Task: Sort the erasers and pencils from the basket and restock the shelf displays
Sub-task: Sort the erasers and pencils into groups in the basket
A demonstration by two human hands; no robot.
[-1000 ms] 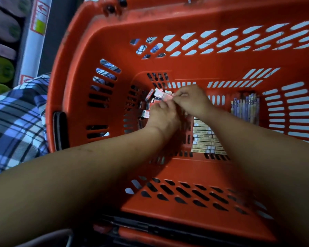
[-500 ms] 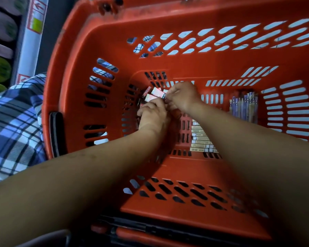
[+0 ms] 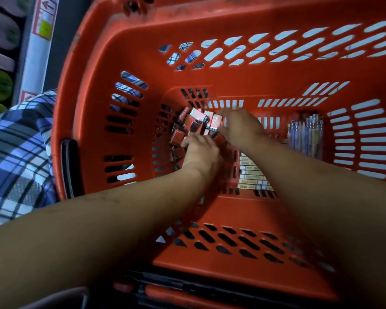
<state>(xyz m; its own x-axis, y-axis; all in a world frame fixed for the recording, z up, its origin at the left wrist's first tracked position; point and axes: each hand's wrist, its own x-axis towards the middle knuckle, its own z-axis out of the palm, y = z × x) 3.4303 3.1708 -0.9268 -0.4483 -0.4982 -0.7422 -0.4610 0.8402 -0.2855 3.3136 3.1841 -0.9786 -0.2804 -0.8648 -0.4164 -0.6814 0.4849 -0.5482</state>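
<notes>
Top-down view into a red slotted basket (image 3: pixel 232 81). Both bare forearms enter from the near edge and converge on the far left corner of the basket floor. There, small red-and-black erasers (image 3: pixel 187 128) lie in a loose heap, tilted at several angles.

The left hand (image 3: pixel 201 152) rests palm down, knuckles up, on the near side of the heap. Its fingers curl downward among the erasers. Its grip is hidden beneath the hand, so whether it holds anything cannot be told.

The right hand (image 3: pixel 240 127) reaches in from the right with its back turned upward. Its grip closes on one eraser (image 3: pixel 215 122) at the right edge of the heap, fingers above it and thumb below. The two hands sit just beside each other, the right one farther from the viewer.

Pencils (image 3: pixel 305 134) lie side by side in a tight row at the far right of the basket floor, well apart from the heap. A row of flat yellowish boxes (image 3: pixel 251 172) lies on the floor near the middle, partly covered by the right forearm.

Outside the basket, a black handle (image 3: pixel 68 168) is fixed to the left wall. Plaid cloth (image 3: pixel 16 152) lies to the left. A white post (image 3: pixel 40 41) bearing a red-edged label stands at the upper left.
</notes>
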